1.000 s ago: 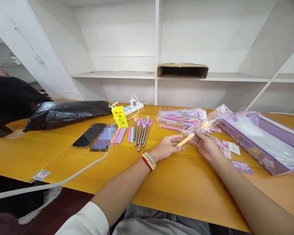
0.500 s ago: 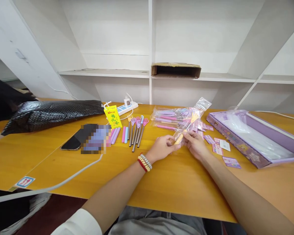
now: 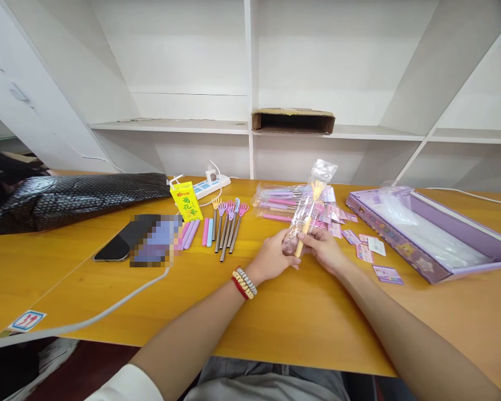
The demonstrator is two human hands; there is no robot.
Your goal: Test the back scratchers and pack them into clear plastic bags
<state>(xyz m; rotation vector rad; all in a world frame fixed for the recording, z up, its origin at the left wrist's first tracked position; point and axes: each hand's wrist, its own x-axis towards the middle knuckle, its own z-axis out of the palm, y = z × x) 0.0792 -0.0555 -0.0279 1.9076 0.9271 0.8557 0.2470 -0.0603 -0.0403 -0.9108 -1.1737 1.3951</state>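
Note:
A yellow back scratcher (image 3: pixel 306 225) with a claw head stands nearly upright between my hands, in or against a clear plastic bag (image 3: pixel 294 228). My left hand (image 3: pixel 275 255) is closed on the bag near the handle's lower end. The fingers of my right hand (image 3: pixel 320 245) pinch the yellow handle. Beyond them lies a pile of bagged scratchers (image 3: pixel 275 201) in pink, purple and other colours. To the left, several loose scratchers (image 3: pixel 229 225) lie beside pink, purple and blue handle tubes (image 3: pixel 191 234).
Small printed cards (image 3: pixel 387 274) lie right of my hands, beside an open purple box (image 3: pixel 428 253) holding clear plastic bags. On the left are a yellow packet (image 3: pixel 186 201), a phone (image 3: pixel 119 239), a power strip (image 3: pixel 211 186) and a black bubble-wrapped bundle (image 3: pixel 79 197). A cardboard box (image 3: pixel 293 121) sits on the shelf.
The yellow scratcher and bag have turned more upright, and both hands have shifted slightly left and toward me. The view has shifted a little too.

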